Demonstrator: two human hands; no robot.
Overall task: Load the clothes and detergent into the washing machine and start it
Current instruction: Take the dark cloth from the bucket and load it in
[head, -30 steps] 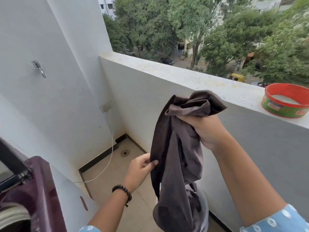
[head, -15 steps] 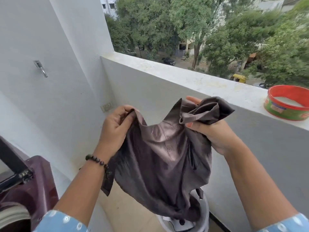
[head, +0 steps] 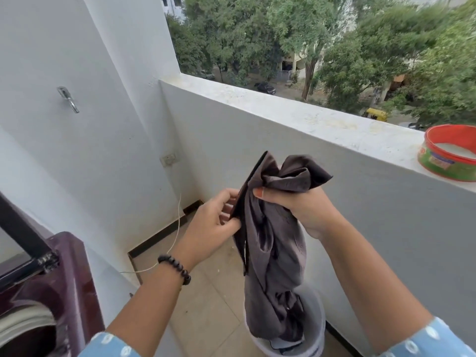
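Head view: both forearms reach forward and up from the lower edge, elbows low, wrists raised near the middle of the frame. The right hand (head: 306, 210) is clenched around the bunched top of a dark grey garment (head: 273, 256), thumb lying across the cloth, its knuckles turned toward the balcony wall. The left hand (head: 213, 228), palm turned toward the right hand, pinches a dark edge of the same garment between thumb and curled fingers; a black bead bracelet (head: 176, 267) circles its wrist. The garment hangs straight down from the two hands, and its lower end drops into a white bucket (head: 318, 331) that stands on the tiled floor (head: 206, 300) beside the parapet wall. Other cloth shows inside the bucket. At lower left stands the maroon washing machine (head: 51, 287) with its lid raised, well apart from the garment. A red-rimmed green detergent tub (head: 453, 158) sits open on the parapet ledge (head: 296, 112) at right, with white powder visible inside.
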